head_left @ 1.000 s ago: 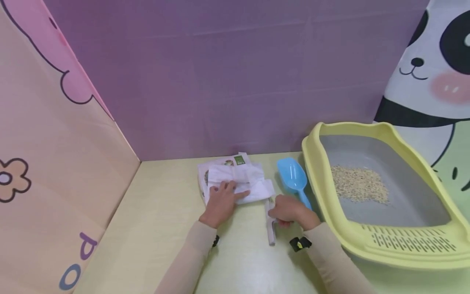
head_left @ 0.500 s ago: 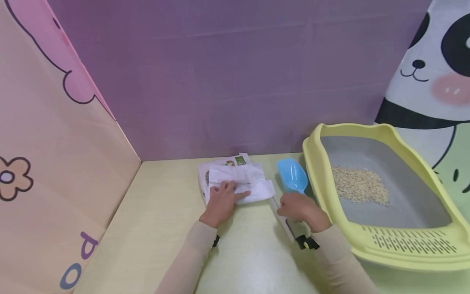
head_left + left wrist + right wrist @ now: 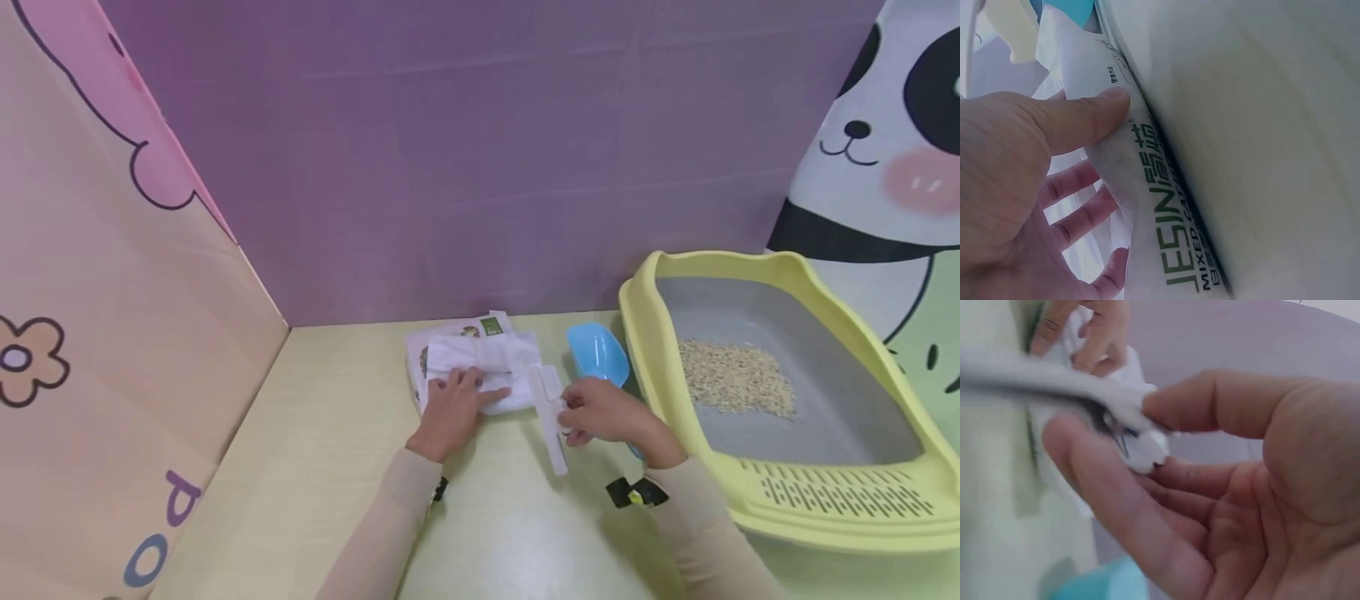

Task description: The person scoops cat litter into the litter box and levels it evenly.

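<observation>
A folded litter bag [image 3: 480, 354], white with a green label, lies against the back wall. My left hand [image 3: 453, 417] presses on its folded top with the fingers spread and the thumb pointing right. Green lettering on the litter bag [image 3: 1172, 225] shows in the left wrist view, with the thumb along its edge. My right hand [image 3: 607, 412] pinches a long white bag clip [image 3: 553, 437] between thumb and fingers. The clip slants at the right end of the folded bag and overlaps it in the head view. Blurred, the bag clip [image 3: 1041, 381] crosses the right wrist view.
Behind the right hand lies a blue scoop [image 3: 597, 354], its handle mostly hidden. To the right stands a yellow litter box [image 3: 645, 308] with a patch of litter [image 3: 735, 379] on its grey floor. Wall hangings border the table [image 3: 322, 483] at left and back.
The right hand has turned the bag clip and moved it up and left, from the table beside the bag to over the bag's right end. The left hand has stayed in place.
</observation>
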`<state>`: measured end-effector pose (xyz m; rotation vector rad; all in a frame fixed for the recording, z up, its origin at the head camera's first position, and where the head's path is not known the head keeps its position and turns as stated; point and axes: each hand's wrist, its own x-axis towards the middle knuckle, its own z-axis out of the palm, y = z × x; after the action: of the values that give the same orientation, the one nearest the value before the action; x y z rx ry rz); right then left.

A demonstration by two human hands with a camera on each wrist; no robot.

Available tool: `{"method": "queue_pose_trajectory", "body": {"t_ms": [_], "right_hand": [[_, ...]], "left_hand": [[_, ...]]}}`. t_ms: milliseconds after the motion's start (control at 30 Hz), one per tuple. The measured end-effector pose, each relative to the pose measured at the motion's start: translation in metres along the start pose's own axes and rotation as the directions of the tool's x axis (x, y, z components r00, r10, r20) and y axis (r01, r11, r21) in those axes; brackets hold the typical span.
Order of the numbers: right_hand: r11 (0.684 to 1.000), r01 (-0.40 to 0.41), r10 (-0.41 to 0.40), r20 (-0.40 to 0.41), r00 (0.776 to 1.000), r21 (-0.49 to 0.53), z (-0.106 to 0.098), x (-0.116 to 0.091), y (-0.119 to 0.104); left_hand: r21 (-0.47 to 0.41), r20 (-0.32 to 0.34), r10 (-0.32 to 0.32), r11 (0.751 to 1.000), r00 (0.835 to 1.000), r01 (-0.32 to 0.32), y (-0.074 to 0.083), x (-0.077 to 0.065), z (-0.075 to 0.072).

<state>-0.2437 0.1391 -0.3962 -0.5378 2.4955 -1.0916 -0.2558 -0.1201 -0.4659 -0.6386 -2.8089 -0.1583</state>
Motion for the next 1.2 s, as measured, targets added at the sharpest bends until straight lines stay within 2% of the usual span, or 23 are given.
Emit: {"method": "queue_pose_trajectory", "body": {"t_ms": [167,400,633,733,967,1200], "right_hand": [[0.999,-0.024,0.024,-0.024,0.999,0.037,0.010,0.013,0.011],[0.999,-0.006,0.004,-0.050,0.999,-0.040,0.020,0.021,0.015],[0.989,-0.038,0.029,0.059,0.998,0.145,0.030,0.023,0.015],[0.980,-0.041,0.023,0.094,0.995,0.193,0.034,0.025,0.015],[0.959,-0.069,0.044,0.096,0.994,0.276,0.038,0.030,0.020],[0.934,-0.083,0.045,0.115,0.992,0.347,0.037,0.031,0.027]], "left_hand": [[-0.012,-0.001,-0.028,1.000,1.000,0.028,-0.001,0.000,0.001],[0.030,-0.009,-0.050,0.998,0.999,0.050,-0.001,-0.001,0.002],[0.062,-0.014,-0.079,0.995,0.997,0.080,0.003,0.001,0.003],[0.072,-0.019,-0.103,0.992,0.995,0.104,0.007,0.003,0.005],[0.088,0.004,-0.180,0.980,0.984,0.179,0.014,0.010,0.009],[0.076,0.012,-0.189,0.979,0.982,0.188,0.016,0.014,0.011]]}}
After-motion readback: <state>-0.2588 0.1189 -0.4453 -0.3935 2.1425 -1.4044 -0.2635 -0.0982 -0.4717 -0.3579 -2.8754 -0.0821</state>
